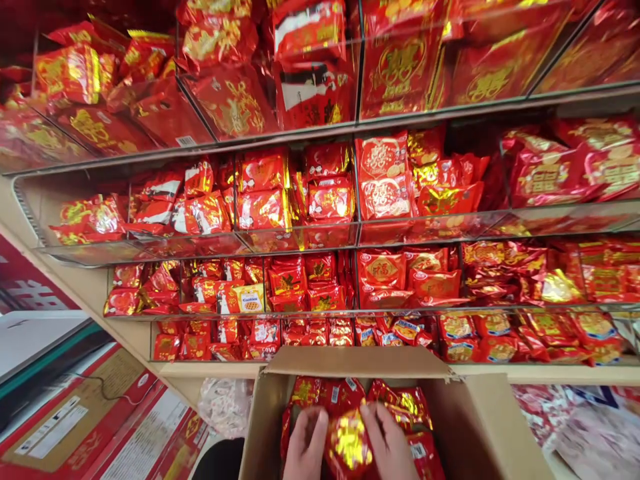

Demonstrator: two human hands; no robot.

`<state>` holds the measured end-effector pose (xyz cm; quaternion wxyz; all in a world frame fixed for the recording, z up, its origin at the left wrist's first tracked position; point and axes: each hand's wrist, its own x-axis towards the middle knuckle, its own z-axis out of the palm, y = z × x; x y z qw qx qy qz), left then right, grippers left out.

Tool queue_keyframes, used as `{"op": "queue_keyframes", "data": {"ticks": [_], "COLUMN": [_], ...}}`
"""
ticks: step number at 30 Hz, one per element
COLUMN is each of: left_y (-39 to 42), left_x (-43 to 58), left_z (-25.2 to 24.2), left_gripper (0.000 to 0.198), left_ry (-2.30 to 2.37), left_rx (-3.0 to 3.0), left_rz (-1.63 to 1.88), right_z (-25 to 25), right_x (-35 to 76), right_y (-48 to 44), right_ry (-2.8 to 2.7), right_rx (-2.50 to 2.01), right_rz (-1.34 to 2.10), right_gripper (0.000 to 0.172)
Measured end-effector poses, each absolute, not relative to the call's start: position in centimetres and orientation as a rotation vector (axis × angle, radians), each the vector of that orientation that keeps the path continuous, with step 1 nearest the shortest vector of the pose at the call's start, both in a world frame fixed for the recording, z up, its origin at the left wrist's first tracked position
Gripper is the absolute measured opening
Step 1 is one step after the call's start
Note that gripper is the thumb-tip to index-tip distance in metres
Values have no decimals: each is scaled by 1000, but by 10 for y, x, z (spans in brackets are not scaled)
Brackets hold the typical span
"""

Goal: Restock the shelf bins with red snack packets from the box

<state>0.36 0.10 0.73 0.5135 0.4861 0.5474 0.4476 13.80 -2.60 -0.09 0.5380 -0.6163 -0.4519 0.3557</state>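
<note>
An open cardboard box (pixel 475 427) sits at the bottom centre, filled with red and gold foil snack packets (pixel 400 403). Both my hands reach down into it. My left hand (pixel 306 445) and my right hand (pixel 389 445) have their fingers curled on either side of one red and gold foil packet (pixel 349 443), gripping it between them above the other packets.
Tiered shelves with clear acrylic dividers (pixel 356 193) rise in front, packed with red and gold packets (pixel 385 177). Flat red cartons (pixel 95 427) lie at lower left beside a clear plastic bag (pixel 225 403). Pink wrapped goods (pixel 590 427) lie at lower right.
</note>
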Motion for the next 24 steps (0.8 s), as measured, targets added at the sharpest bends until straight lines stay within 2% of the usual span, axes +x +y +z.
{"op": "queue_keyframes", "data": {"ticks": [3,9,15,19,20,22,24], "left_y": [3,5,-1,-4,-5,-8,-12], "left_x": [13,21,11,-6,-9,-12,-10], "left_z": [29,47,35,20,19,20,25], "left_gripper": [34,27,25,24,30,57,65], "left_ry": [1433,1510,1406,1219,1134,944,799], "left_rx": [1397,1635,1627,1586,1596,1608,1554], "left_rz": [1047,1021,1019,905,866,738,549], "right_z": [21,34,27,22,22,24,26], "right_x": [144,151,155,164,166,167,165], "right_y": [-27,-28,-32,-36,-37,-40,-43], "right_ry": [-969,-1031,-1013,-1257,-1366,-1563,-1669], "right_rx": [-1504,-1557,-1572,-1546,-1537,-1502,-1473], "right_rz": [772,726,710,711,717,735,757], "right_gripper": [34,33,34,33,33,33,35]}}
